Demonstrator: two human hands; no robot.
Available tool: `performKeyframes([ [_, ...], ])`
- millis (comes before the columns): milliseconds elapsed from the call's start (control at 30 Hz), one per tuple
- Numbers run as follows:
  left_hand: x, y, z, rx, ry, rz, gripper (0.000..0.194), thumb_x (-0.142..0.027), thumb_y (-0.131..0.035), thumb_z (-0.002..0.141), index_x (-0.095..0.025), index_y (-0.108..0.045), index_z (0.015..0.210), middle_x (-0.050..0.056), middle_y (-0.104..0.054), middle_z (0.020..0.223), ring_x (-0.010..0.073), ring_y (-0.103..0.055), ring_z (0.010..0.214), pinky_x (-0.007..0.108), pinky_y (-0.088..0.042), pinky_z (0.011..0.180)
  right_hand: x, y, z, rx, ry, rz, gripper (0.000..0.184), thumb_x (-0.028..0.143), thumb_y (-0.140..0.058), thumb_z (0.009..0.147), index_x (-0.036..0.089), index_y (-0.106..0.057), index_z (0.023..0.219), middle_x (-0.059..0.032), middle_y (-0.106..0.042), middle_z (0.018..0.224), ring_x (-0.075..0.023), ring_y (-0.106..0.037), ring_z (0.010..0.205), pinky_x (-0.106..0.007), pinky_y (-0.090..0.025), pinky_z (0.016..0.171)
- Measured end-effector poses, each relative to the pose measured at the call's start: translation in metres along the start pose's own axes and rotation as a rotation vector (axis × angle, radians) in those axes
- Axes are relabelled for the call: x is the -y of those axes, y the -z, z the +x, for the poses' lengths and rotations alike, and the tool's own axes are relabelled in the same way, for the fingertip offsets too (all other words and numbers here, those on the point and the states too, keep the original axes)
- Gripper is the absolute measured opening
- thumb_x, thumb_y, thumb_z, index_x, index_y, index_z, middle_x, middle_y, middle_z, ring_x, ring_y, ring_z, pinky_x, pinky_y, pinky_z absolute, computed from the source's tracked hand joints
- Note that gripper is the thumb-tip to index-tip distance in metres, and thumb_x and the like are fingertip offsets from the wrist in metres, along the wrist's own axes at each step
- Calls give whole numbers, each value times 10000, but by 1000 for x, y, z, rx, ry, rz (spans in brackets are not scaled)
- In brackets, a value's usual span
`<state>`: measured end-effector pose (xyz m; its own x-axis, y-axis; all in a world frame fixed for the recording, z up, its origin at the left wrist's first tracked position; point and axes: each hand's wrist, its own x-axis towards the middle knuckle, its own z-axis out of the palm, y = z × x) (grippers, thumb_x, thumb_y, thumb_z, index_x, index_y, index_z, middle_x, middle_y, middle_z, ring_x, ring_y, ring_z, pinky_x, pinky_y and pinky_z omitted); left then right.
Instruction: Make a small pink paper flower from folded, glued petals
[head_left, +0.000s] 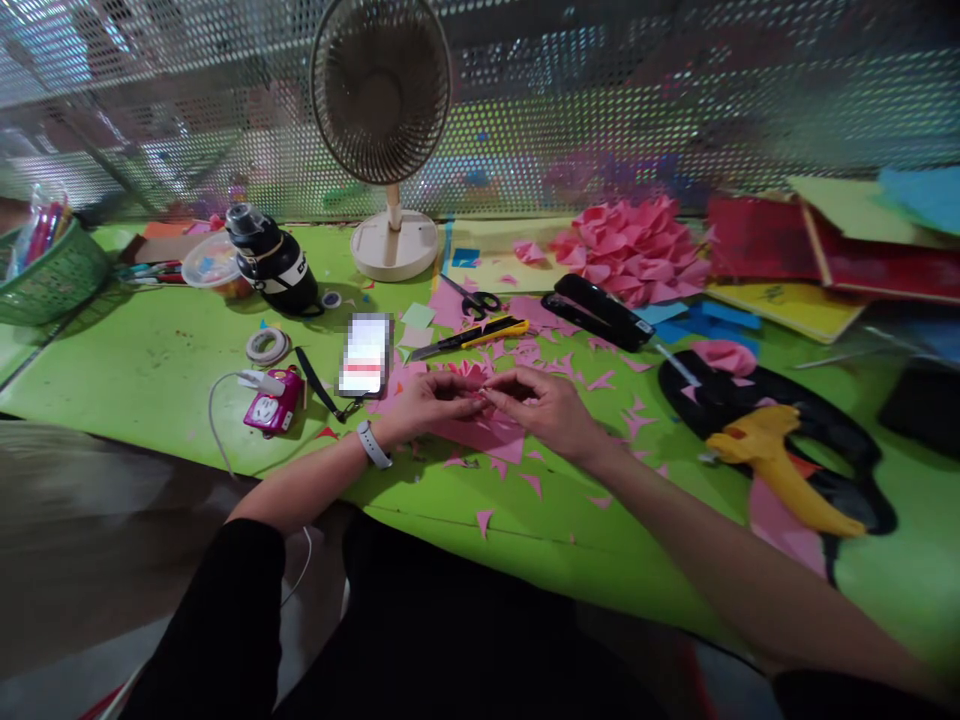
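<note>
A small bit of pink paper [481,391] is pinched by the left hand [426,404] and the right hand [553,408], right between them and touched by both, above the green table [427,510], but its long way cannot be told.

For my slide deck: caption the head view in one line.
Two hands close together over pink paper scraps on a green table, fan behind.
</note>
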<state>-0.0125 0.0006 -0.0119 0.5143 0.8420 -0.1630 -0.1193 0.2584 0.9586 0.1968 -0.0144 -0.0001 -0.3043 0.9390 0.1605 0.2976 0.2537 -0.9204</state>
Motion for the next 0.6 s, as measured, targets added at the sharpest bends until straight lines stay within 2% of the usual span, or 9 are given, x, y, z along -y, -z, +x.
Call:
performKeyframes([
  [233,-1,-1,-1,-5,-23,30,462,-404,-868,706,-104,-735,1030,103,-768,958,150,-722,814,303,-582,797,0,1,1,-12,13,-22,164,388,-688,880,231,-730,861,-46,-737,830,-196,-677,732,-375,-578,680],
  [600,-2,-1,1,-17,-116,139,401,-426,-825,764,-126,-764,1023,81,-769,894,115,-701,742,266,-589,765,2,-1,3,-31,52,-52,192,398,-658,913,221,-712,862,-49,-729,808,-195,-669,709,-364,-554,640],
])
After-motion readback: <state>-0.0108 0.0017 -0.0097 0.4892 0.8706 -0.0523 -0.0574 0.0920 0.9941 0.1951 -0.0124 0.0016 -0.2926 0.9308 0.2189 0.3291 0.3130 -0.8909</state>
